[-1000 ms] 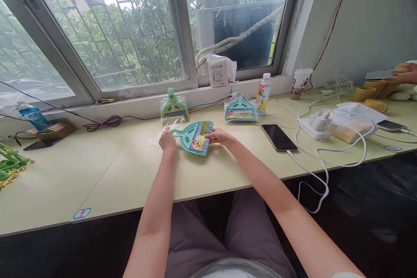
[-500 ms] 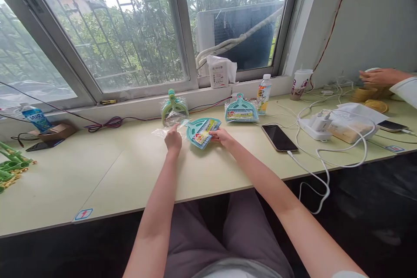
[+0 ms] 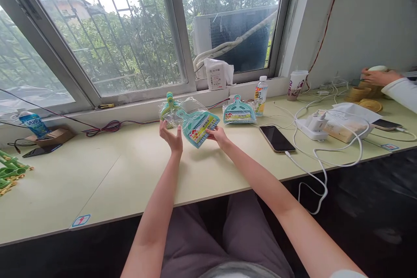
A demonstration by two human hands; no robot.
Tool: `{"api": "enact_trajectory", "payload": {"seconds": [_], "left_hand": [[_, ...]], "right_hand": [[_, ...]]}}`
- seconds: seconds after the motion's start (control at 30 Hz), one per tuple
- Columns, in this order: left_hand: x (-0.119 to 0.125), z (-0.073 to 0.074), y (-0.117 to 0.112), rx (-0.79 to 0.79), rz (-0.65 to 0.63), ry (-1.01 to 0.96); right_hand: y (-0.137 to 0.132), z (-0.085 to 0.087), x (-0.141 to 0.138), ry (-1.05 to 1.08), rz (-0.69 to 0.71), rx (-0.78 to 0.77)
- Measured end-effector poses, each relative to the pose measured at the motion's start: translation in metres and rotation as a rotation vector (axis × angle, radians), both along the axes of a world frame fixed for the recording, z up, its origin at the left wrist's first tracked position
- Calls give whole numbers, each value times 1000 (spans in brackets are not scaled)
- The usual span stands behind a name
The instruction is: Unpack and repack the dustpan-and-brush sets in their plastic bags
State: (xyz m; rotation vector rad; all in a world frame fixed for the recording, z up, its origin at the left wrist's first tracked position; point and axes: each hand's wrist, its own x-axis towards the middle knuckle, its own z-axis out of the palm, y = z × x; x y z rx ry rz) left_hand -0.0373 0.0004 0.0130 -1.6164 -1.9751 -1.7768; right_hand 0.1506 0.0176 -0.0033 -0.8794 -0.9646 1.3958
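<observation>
A teal mini dustpan and brush set (image 3: pixel 199 128), with a yellow label and clear plastic wrap, is tilted up above the table. My right hand (image 3: pixel 217 135) grips its lower right edge. Just left of the set is my left hand (image 3: pixel 171 138), its fingers spread and thumb raised; I see nothing held in it. Behind that hand a green and yellow dustpan set (image 3: pixel 170 106) in clear film stands against the sill, partly hidden. Another wrapped teal dustpan set (image 3: pixel 239 111) leans at the back, to the right.
A phone (image 3: pixel 276 138) on a white cable lies right, near a power strip (image 3: pixel 312 128). At the back stand a drink bottle (image 3: pixel 260 95) and a plastic cup (image 3: pixel 297 86). Another person's hand (image 3: pixel 379 77) is far right. Bamboo-like green pieces (image 3: pixel 13 169) lie far left.
My left hand has gone from a pinch at the plastic wrap to spread fingers. The held set has lifted and tilted slightly, and its loose wrap now stands up behind it.
</observation>
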Motion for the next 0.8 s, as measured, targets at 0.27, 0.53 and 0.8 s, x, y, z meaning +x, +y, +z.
{"api": "enact_trajectory", "payload": {"seconds": [0.27,0.53,0.8], "left_hand": [[-1,-12,21,-120,-777,-775],[12,-12,16,-382,-943,-771],[15,-6,3,-457,-1096,-695]], "right_hand": [[-7,2,-7,52,-16,69],[-4,-2,-7,126,-107,77],[1,-4,-6,108,-151,55]]}}
